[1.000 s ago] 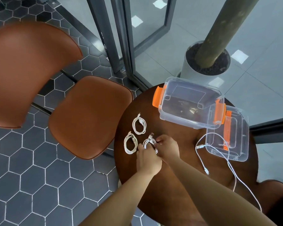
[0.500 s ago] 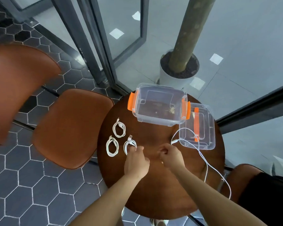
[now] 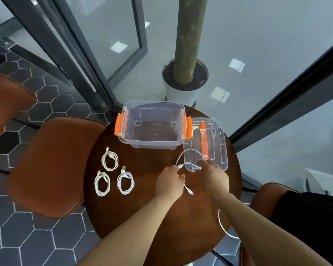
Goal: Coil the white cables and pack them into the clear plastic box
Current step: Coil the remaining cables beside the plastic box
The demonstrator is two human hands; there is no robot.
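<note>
Three coiled white cables (image 3: pixel 109 161) (image 3: pixel 102 183) (image 3: pixel 125 182) lie on the left part of the round brown table (image 3: pixel 142 212). A loose white cable (image 3: pixel 188 153) loops over the box lid and trails off the table's right edge. My left hand (image 3: pixel 169 184) pinches this cable near one plug, and its other plug sticks out below the hand. My right hand (image 3: pixel 212 175) grips the same cable at the lid's near edge. The clear plastic box (image 3: pixel 152 144) with orange latches stands open and empty at the table's far side.
The clear lid (image 3: pixel 217 143) with an orange handle lies right of the box. Brown chairs (image 3: pixel 52 166) stand to the left and at the lower right (image 3: pixel 265 196). A potted trunk (image 3: pixel 185 81) stands behind glass panels beyond the table.
My left hand let go of the third coil, which now lies on the table. Both hands moved right and took hold of the loose cable by the lid.
</note>
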